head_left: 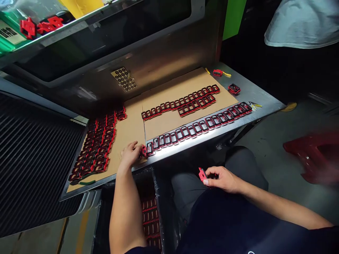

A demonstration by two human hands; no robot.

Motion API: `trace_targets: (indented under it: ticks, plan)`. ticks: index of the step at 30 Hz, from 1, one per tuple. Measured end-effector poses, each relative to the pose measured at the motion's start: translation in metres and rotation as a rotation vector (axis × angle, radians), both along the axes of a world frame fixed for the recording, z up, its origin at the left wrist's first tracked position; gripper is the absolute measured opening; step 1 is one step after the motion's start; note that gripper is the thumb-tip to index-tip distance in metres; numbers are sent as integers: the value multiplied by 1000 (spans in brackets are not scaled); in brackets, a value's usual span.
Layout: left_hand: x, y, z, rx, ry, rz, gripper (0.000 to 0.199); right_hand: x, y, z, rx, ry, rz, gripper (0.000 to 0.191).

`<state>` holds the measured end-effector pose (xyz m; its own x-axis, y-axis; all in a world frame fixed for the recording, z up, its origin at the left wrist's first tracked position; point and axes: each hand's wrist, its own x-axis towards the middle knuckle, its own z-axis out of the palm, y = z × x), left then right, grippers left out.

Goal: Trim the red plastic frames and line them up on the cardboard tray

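Note:
My left hand reaches over the metal table's front edge, its fingers closed on a red-and-black plastic frame. That piece stands at the left end of a long front row of similar frames, touching or almost touching the end one. My right hand is held above my lap and pinches another red plastic frame between thumb and fingers. Its far side is hidden by the hand. Two shorter rows of frames lie further back on cardboard.
Stacked frames fill the table's left end, near green-handled pliers. Two loose pieces, one a red frame, lie at the far right. Below my left arm stands a dark bin holding more frames. A sticker sheet hangs on the back panel.

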<state>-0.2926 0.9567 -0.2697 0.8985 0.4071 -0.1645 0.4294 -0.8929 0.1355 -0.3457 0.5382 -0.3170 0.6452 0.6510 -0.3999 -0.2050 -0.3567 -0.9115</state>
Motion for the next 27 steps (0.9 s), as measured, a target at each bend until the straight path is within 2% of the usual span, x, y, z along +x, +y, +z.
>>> trace_targets:
  ticks: [2, 7, 19, 27]
  plan:
    - [-11, -7, 1, -10, -38, 13, 53, 0, -1, -1, -1, -1, 2, 48]
    - [-26, -18, 9, -84, 26, -153, 65, -1, -2, -6, -15, 14, 16, 48]
    - [-14, -13, 16, -4, -12, -241, 50, 0, -2, -1, -4, 36, 6, 48]
    - [-8, -8, 15, 35, 58, -359, 65, -3, -3, -4, 22, 39, -29, 45]
